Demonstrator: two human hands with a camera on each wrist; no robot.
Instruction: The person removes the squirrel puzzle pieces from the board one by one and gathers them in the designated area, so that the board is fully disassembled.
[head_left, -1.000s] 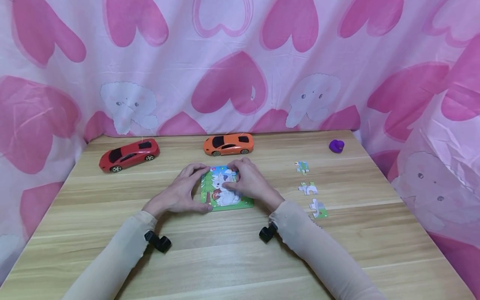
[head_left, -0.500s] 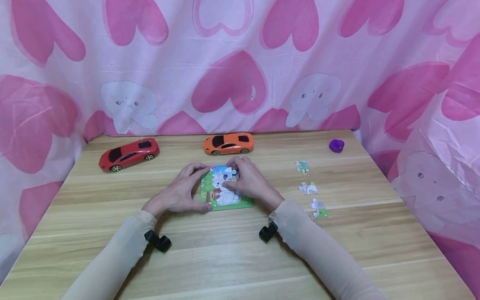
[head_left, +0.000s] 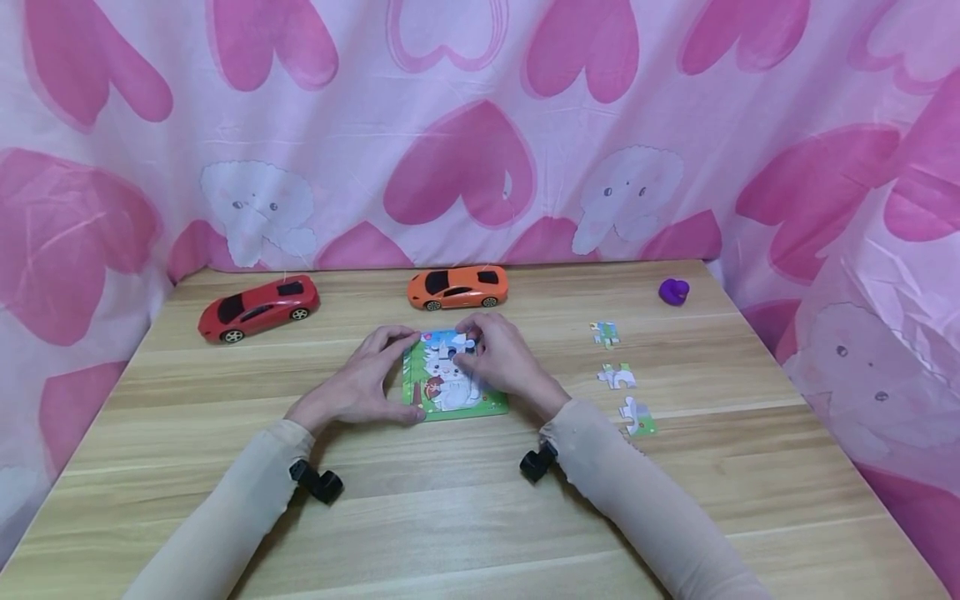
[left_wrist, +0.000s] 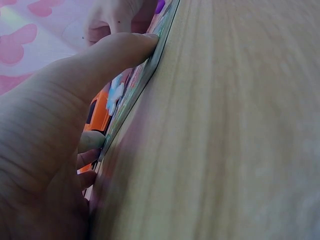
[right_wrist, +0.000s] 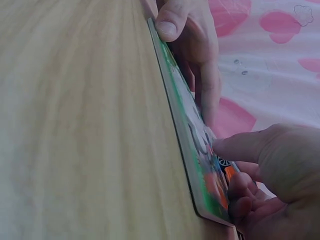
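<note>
On the table lies a jigsaw puzzle [head_left: 450, 400] in a green-edged tray, with a cartoon animal picture. My left hand [head_left: 356, 383] holds its left side, the thumb at the near corner and the fingers at the far corner. In the left wrist view, the thumb [left_wrist: 132, 47] presses on the tray's rim. My right hand [head_left: 498, 354] is over the puzzle's far right part and pinches a small puzzle piece [head_left: 461, 343], partly hidden by the fingers. The right wrist view shows the right thumb [right_wrist: 240, 146] low over the picture; whether the piece is fully seated I cannot tell.
Three loose puzzle pieces lie to the right: one far [head_left: 604, 334], a middle piece [head_left: 617, 377] and a near piece [head_left: 637, 417]. Along the back stand a red toy car [head_left: 258, 309], an orange toy car [head_left: 457, 288] and a purple rubber duck [head_left: 673, 292]. A pink heart-patterned curtain [head_left: 457, 167] hangs behind.
My right hand has shifted slightly, its thumb moving a little away from me and to the right, baring more of the picture. The left hand stays in place on the tray.
</note>
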